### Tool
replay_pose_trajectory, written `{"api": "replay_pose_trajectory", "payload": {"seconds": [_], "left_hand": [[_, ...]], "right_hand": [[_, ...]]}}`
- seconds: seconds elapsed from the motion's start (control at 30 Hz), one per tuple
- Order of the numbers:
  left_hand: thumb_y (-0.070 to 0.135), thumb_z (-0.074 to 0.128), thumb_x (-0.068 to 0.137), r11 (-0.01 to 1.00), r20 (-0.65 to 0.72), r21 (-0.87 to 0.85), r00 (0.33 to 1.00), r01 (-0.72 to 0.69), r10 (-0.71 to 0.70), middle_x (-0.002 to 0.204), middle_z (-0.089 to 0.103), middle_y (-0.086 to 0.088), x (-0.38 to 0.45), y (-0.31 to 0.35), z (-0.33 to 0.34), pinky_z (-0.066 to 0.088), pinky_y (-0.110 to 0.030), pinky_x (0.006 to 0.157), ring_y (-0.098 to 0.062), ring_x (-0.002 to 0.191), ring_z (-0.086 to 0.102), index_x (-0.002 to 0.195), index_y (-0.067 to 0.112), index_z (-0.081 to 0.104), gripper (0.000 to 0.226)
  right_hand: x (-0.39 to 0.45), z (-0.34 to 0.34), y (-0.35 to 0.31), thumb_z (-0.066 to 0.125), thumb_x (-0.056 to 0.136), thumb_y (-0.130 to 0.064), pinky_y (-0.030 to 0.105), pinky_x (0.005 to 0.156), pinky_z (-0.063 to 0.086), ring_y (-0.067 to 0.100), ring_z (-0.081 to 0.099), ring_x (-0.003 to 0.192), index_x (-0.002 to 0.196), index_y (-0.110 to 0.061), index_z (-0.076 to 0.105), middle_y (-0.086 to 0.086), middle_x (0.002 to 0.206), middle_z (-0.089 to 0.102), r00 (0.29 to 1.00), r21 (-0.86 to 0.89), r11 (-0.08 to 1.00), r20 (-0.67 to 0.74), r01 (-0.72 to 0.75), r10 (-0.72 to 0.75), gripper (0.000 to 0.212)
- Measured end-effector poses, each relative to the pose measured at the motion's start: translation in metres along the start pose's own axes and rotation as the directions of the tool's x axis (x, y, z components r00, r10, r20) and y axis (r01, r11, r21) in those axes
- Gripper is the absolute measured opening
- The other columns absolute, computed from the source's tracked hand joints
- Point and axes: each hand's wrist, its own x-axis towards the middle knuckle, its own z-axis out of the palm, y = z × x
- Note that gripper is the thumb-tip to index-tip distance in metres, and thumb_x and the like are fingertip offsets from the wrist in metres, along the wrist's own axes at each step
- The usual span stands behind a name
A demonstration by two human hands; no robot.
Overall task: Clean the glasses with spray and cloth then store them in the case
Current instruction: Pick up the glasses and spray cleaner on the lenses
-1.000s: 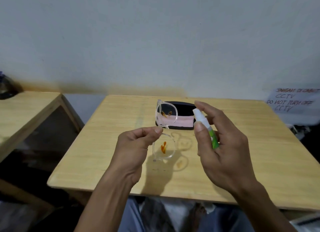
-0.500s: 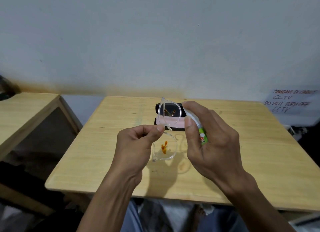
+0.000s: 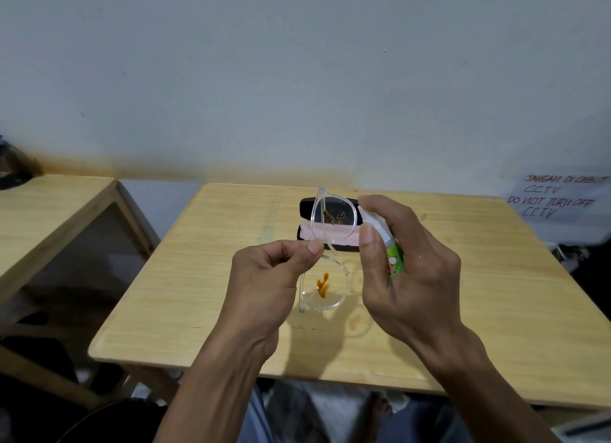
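My left hand (image 3: 271, 277) pinches the bridge of clear-framed glasses (image 3: 325, 294), held upright above the table with one lens over the other. Orange smears mark both lenses. My right hand (image 3: 406, 277) grips a small spray bottle (image 3: 391, 254) with a white top and green label, its nozzle close to the upper lens and the index finger on top. Behind the glasses an open black case (image 3: 305, 206) lies on the table with a pink cloth (image 3: 305, 232) across it, partly hidden by the upper lens.
The light wooden table (image 3: 198, 294) stands against a grey wall. A second wooden table (image 3: 49, 211) is at the left with a gap between. A handwritten paper sign (image 3: 558, 194) hangs at the right. My knees show below the front edge.
My right hand with the spray bottle moved left, close to the upper lens, and then stayed there. The left hand kept the glasses nearly still.
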Motion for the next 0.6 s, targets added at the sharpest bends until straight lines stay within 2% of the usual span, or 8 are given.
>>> {"api": "replay_pose_trajectory", "payload": {"seconds": [0.1, 0.27, 0.33, 0.4, 0.47, 0.5, 0.53, 0.6], "left_hand": [[0.019, 0.076, 0.077, 1.000, -0.010, 0.006, 1.000, -0.013, 0.013, 0.060, 0.069, 0.011, 0.000, 0.002, 0.001, 0.042, -0.001, 0.054, 0.007, 0.062, 0.063, 0.071, 0.010, 0.071, 0.012], [0.017, 0.076, 0.079, 1.000, -0.019, 0.011, 1.000, -0.004, 0.004, 0.058, 0.068, 0.012, -0.001, 0.005, 0.003, 0.041, 0.000, 0.052, 0.009, 0.058, 0.061, 0.072, 0.009, 0.071, 0.011], [0.018, 0.075, 0.079, 1.000, -0.033, 0.007, 0.999, 0.015, -0.015, 0.058, 0.067, 0.012, -0.002, 0.007, 0.005, 0.044, -0.005, 0.055, 0.009, 0.056, 0.059, 0.071, 0.010, 0.070, 0.012], [0.018, 0.076, 0.078, 0.999, -0.063, -0.018, 0.997, 0.050, -0.051, 0.059, 0.065, 0.012, 0.000, 0.011, 0.006, 0.042, -0.016, 0.064, 0.006, 0.058, 0.058, 0.067, 0.013, 0.070, 0.013], [0.021, 0.078, 0.076, 0.997, -0.107, -0.041, 0.991, 0.071, -0.075, 0.058, 0.063, 0.012, 0.005, 0.015, 0.005, 0.037, -0.025, 0.068, -0.005, 0.068, 0.056, 0.063, 0.016, 0.069, 0.017], [0.022, 0.079, 0.075, 0.996, -0.128, -0.048, 0.989, 0.075, -0.081, 0.058, 0.062, 0.012, 0.007, 0.017, 0.005, 0.036, -0.027, 0.068, -0.010, 0.072, 0.054, 0.063, 0.016, 0.069, 0.017], [0.024, 0.080, 0.075, 0.995, -0.142, -0.057, 0.986, 0.076, -0.084, 0.058, 0.062, 0.011, 0.009, 0.020, 0.005, 0.036, -0.028, 0.068, -0.013, 0.074, 0.051, 0.066, 0.015, 0.071, 0.015], [0.026, 0.080, 0.074, 0.994, -0.151, -0.074, 0.985, 0.075, -0.085, 0.060, 0.062, 0.010, 0.011, 0.023, 0.005, 0.037, -0.028, 0.069, -0.015, 0.076, 0.049, 0.073, 0.014, 0.074, 0.013]], "right_hand": [[-0.001, -0.002, -0.001, 0.053, 0.097, -0.018, -0.002, 0.074, 0.033, -0.013, 0.048, 0.074, 0.119, -0.008, 0.067, -0.011, 0.096, 0.061, 1.000, 0.012, 1.000, 0.009, -0.002, 0.002, 0.028], [-0.001, -0.003, -0.002, 0.053, 0.097, -0.019, -0.001, 0.074, 0.035, -0.005, 0.048, 0.077, 0.118, -0.008, 0.068, -0.003, 0.095, 0.070, 1.000, 0.005, 1.000, 0.005, 0.004, -0.004, 0.028], [-0.002, -0.004, -0.003, 0.053, 0.096, -0.019, -0.001, 0.073, 0.034, -0.004, 0.048, 0.076, 0.118, -0.008, 0.068, -0.002, 0.094, 0.070, 1.000, 0.003, 1.000, 0.006, 0.002, -0.002, 0.028], [-0.006, -0.006, -0.005, 0.054, 0.096, -0.018, -0.001, 0.070, 0.035, -0.003, 0.048, 0.073, 0.118, -0.008, 0.068, -0.003, 0.093, 0.068, 1.000, 0.011, 1.000, 0.017, 0.018, -0.018, 0.028], [-0.014, -0.008, -0.009, 0.055, 0.095, -0.017, 0.006, 0.065, 0.042, 0.004, 0.056, 0.070, 0.120, -0.011, 0.066, 0.000, 0.094, 0.070, 0.998, 0.051, 0.997, 0.032, 0.050, -0.052, 0.027], [-0.018, -0.008, -0.011, 0.055, 0.096, -0.017, 0.015, 0.062, 0.047, 0.011, 0.060, 0.067, 0.121, -0.014, 0.064, 0.003, 0.093, 0.072, 0.997, 0.074, 0.995, 0.041, 0.067, -0.070, 0.027], [-0.022, -0.008, -0.012, 0.055, 0.096, -0.017, 0.023, 0.059, 0.048, 0.018, 0.062, 0.064, 0.121, -0.017, 0.062, 0.004, 0.091, 0.072, 0.995, 0.087, 0.993, 0.051, 0.083, -0.088, 0.026], [-0.028, -0.006, -0.013, 0.055, 0.097, -0.018, 0.030, 0.054, 0.047, 0.024, 0.062, 0.059, 0.122, -0.020, 0.059, 0.006, 0.087, 0.070, 0.992, 0.084, 0.992, 0.074, 0.099, -0.105, 0.026]]}}
